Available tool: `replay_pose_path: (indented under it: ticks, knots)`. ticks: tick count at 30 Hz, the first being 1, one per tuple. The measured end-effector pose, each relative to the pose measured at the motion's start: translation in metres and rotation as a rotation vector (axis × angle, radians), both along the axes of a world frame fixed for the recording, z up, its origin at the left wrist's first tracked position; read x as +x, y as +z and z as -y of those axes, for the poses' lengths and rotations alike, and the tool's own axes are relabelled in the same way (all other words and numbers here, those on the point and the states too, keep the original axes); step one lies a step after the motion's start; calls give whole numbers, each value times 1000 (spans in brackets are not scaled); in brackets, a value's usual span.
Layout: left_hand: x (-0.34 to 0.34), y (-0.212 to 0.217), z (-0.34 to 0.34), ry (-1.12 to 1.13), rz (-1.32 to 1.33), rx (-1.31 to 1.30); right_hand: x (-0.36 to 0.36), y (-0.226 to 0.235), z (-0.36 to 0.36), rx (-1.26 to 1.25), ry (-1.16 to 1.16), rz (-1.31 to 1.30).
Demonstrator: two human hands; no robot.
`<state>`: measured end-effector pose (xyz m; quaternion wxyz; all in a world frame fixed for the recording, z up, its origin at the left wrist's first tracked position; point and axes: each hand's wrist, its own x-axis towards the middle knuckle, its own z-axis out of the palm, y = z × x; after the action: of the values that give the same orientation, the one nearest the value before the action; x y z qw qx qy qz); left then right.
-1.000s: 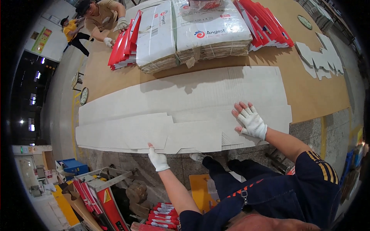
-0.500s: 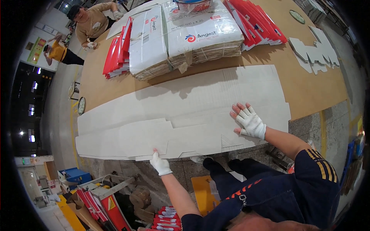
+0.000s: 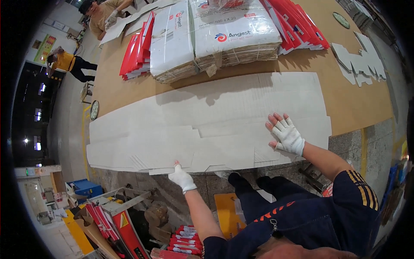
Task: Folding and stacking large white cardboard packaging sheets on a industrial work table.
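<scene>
Large pale grey die-cut cardboard sheets (image 3: 172,110) lie flat and overlapping across the near side of the table. My right hand (image 3: 288,136), in a white fingerless glove, rests palm down on their right part with the fingers spread. At the near edge, my left hand (image 3: 182,178), gloved the same way, pinches the border of a cardboard sheet. Its thumb shows on top, while the other fingers are hidden beneath. Along the near edge, slots and stepped cuts in the layers are visible.
Beyond the sheets sits a wrapped bundle (image 3: 233,36) on the brown tabletop (image 3: 358,110), with red-and-white folded packages (image 3: 297,26) beside it. Grey cardboard cut-outs (image 3: 360,60) lie at far right. A person (image 3: 101,19) works at the far left corner; another (image 3: 67,62) stands behind.
The view has shifted slightly. More slots show near my left hand, where the top layer has moved a little. The person at the far left now handles a grey sheet.
</scene>
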<state>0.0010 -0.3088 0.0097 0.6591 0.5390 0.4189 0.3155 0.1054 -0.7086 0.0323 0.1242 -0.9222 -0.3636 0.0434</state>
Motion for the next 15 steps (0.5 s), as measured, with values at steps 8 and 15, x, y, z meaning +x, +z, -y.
replay_pose_path:
  ticks: [8,15]
  knots:
    - [-15,-5,-11,-103,-227,280,-3,-3,1,-98,-13,-29]
    - [-60,-1,-51,64,-306,132,-2,-3,-11,-181,47,61]
